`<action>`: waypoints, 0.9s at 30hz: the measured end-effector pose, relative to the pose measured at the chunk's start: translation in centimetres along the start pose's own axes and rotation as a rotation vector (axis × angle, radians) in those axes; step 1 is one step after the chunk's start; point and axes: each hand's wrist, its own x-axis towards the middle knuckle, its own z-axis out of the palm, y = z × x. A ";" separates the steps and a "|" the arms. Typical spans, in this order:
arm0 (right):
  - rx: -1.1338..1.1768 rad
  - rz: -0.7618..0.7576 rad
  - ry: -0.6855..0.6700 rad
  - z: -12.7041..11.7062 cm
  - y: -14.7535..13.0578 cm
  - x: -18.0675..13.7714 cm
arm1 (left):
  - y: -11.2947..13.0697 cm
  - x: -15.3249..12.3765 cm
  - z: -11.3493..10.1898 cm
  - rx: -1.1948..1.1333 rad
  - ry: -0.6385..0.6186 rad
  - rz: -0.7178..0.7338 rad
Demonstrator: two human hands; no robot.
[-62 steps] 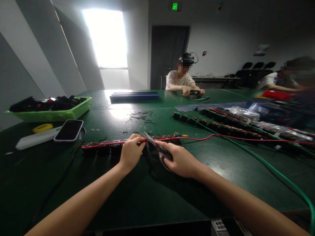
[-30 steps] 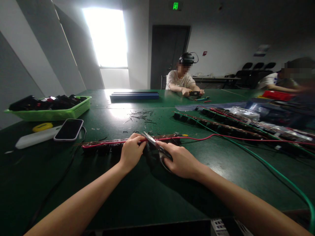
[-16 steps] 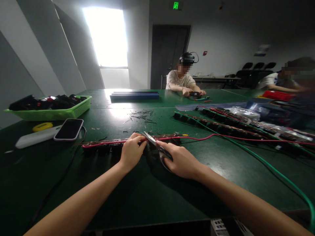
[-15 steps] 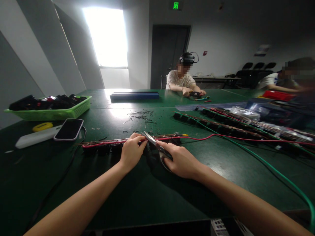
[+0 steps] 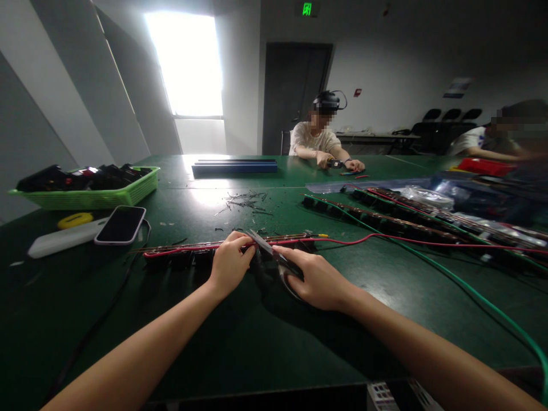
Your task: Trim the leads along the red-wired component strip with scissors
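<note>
A red wire [image 5: 192, 248] runs along a row of black parts [image 5: 182, 261] lying across the green table, then trails off to the right. My left hand [image 5: 230, 264] pinches the red wire near the middle of the row. In my right hand [image 5: 319, 278] is a pair of scissors [image 5: 262, 242], the fingers wrapped round its dark handles. The blades point up and left, against the wire right beside my left fingertips. Whether the blades are parted is hard to make out.
A green basket [image 5: 92, 197] of black parts stands at left, near a phone [image 5: 120, 225]. Thin black offcuts [image 5: 244, 201] lie beyond my hands. More wired rows [image 5: 377, 220] and a green wire [image 5: 462, 283] occupy the right. Co-workers [image 5: 314, 140] sit across the table.
My hands and the scissors stay almost where they were, at the same spot on the red wire. Across the table, a co-worker's hands have shifted slightly.
</note>
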 end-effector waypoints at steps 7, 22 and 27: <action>0.021 0.059 0.032 0.2 -0.1 0.1 | 0.2 0.1 -0.1 0.031 0.004 0.011; 0.054 -0.010 0.014 0.0 0.1 0.1 | -0.1 0.2 0.0 -0.006 -0.019 -0.001; 0.031 0.007 0.012 0.2 0.0 0.1 | -0.2 0.2 0.2 0.030 -0.009 0.011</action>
